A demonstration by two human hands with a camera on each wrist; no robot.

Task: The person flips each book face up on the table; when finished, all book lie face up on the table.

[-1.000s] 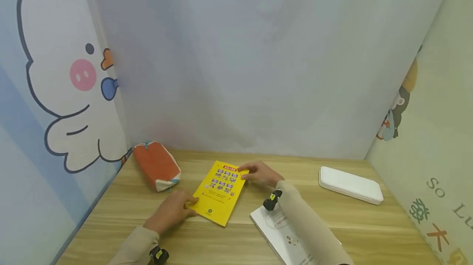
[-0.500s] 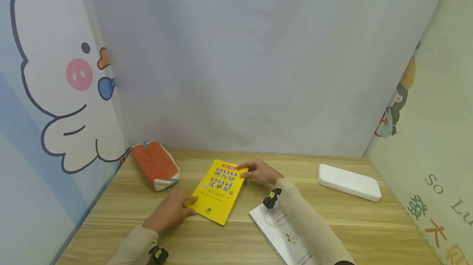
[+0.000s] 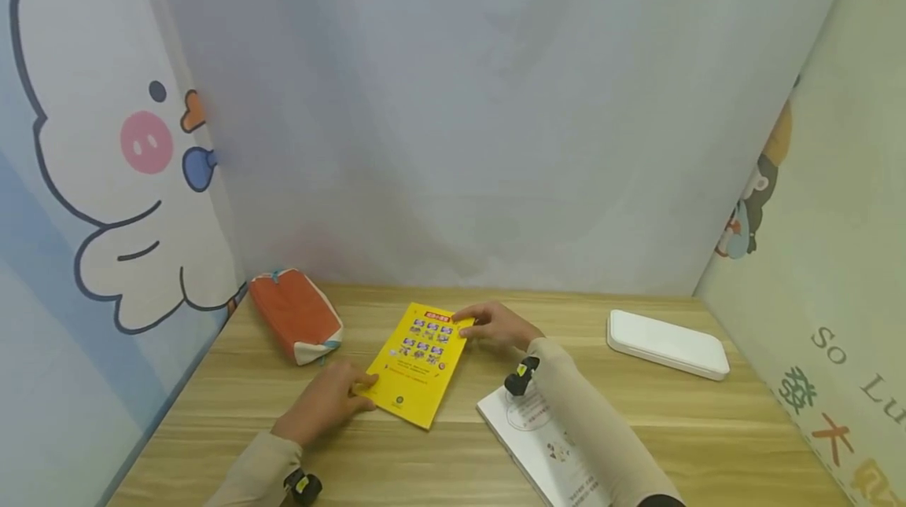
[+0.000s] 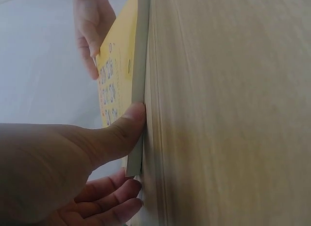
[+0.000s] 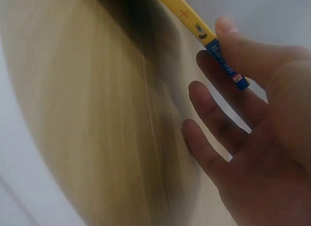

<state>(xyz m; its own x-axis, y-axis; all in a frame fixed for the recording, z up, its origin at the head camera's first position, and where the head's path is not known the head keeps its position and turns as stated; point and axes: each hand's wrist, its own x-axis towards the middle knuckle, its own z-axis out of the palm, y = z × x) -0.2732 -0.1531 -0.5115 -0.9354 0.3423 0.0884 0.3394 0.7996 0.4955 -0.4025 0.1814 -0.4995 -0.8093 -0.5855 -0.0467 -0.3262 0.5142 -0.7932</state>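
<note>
A yellow book with small coloured pictures and a red title strip lies at a slant between both hands, in the middle of the head view. My left hand grips its near left corner; in the left wrist view the thumb presses along the page edge while the fingers curl beyond the corner. At the far right corner my right hand pinches the book. The right wrist view shows the yellow and blue spine between thumb and index finger, the other fingers spread over the table.
An orange and cream pouch lies at the back left by the wall. A white booklet lies partly under the right forearm. Farther right rests a white flat case. A pale curtain closes off the wooden table's back.
The head view has shifted slightly, with the scene drifting left and a little up. Both hands and the yellow book keep nearly the same places relative to each other.
</note>
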